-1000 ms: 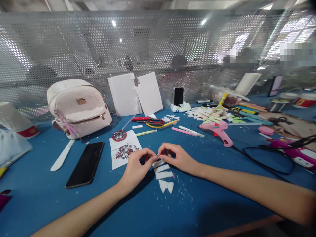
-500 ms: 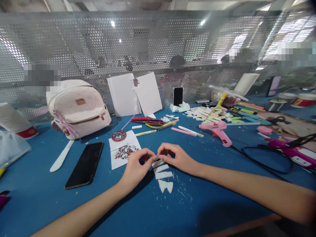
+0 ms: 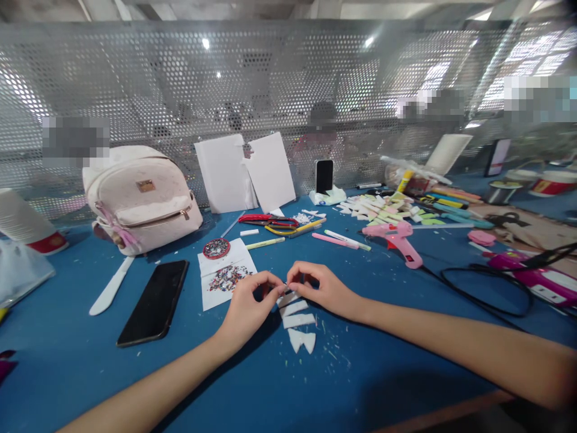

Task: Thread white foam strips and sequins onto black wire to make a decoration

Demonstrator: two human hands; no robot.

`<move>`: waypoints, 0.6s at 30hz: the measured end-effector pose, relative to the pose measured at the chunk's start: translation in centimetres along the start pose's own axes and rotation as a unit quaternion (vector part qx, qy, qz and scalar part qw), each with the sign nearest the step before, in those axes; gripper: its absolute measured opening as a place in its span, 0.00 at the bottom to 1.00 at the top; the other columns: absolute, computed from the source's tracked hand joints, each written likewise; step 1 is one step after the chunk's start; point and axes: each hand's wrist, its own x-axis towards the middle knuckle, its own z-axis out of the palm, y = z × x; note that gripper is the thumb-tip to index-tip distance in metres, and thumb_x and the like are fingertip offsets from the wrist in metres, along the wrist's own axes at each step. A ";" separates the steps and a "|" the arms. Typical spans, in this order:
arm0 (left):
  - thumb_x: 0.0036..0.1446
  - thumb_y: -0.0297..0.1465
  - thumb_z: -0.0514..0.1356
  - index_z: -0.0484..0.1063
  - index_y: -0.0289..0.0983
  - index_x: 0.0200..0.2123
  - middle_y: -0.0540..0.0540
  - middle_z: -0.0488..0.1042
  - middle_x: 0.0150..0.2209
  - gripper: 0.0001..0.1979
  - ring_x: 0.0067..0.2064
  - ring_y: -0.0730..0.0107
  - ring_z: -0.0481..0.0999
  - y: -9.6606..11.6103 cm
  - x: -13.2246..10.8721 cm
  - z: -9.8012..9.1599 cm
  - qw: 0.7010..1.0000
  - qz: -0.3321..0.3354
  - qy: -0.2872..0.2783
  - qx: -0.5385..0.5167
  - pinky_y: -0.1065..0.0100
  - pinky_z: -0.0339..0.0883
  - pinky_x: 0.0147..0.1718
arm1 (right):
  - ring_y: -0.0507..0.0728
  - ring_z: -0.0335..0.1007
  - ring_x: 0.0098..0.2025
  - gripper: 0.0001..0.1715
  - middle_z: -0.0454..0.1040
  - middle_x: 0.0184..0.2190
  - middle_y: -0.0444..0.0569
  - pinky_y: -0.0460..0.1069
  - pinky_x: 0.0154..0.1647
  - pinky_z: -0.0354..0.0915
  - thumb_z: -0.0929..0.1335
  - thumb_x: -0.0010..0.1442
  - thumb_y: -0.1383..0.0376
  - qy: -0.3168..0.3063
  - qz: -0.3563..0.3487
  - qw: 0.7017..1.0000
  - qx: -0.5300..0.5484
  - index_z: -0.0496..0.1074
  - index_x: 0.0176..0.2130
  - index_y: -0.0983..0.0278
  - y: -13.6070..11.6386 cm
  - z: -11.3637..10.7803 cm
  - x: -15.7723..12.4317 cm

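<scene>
My left hand (image 3: 253, 307) and my right hand (image 3: 322, 290) meet fingertip to fingertip over the blue table. Both are closed in a pinch, and whatever lies between the fingers is too small and hidden to name. Just below them several white strips (image 3: 299, 320) lie in a row, the top ones partly covered by my fingers. A white bow-shaped piece (image 3: 302, 341) rests at the near end of that row. Left of my left hand, small coloured sequins (image 3: 228, 278) are spread on a white paper sheet (image 3: 211, 300), with a round red-rimmed dish (image 3: 216, 248) at its top.
A black phone (image 3: 154, 304) and a white plastic knife (image 3: 110, 287) lie left, before a pink backpack (image 3: 144, 198). Red-handled scissors (image 3: 268, 221) lie behind my hands. A pink glue gun (image 3: 396, 239) with a black cable is at right, near a pile of cut pieces (image 3: 378, 206).
Hardly anything differs. Both hands keep the same pinch at the same spot, and the whole view has shifted very slightly.
</scene>
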 end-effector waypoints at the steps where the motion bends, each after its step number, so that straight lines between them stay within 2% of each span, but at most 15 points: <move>1: 0.58 0.33 0.59 0.76 0.37 0.29 0.48 0.78 0.28 0.09 0.30 0.67 0.73 0.0 0.0 0.0 1.000 0.000 0.000 0.002 0.69 0.63 0.31 | 0.51 0.63 0.31 0.10 0.72 0.33 0.45 0.46 0.30 0.58 0.66 0.66 0.59 0.001 0.000 1.000 0.000 0.72 0.37 0.63 0.0 0.0 0.0; 14: 0.58 0.32 0.58 0.75 0.37 0.29 0.48 0.78 0.28 0.09 0.31 0.67 0.73 -0.2 0.1 0.1 1.000 0.001 -0.006 0.000 0.68 0.63 0.33 | 0.52 0.63 0.31 0.07 0.72 0.34 0.45 0.46 0.30 0.59 0.66 0.66 0.62 0.002 0.001 1.000 -0.007 0.71 0.38 0.63 0.0 0.0 0.0; 18: 0.58 0.31 0.58 0.75 0.37 0.29 0.48 0.77 0.27 0.08 0.30 0.67 0.72 -0.3 0.1 0.1 1.000 0.004 -0.003 0.004 0.68 0.63 0.32 | 0.54 0.65 0.36 0.06 0.70 0.39 0.49 0.47 0.34 0.62 0.66 0.65 0.64 0.044 -0.061 0.996 -0.055 0.70 0.42 0.62 -0.5 0.1 -0.3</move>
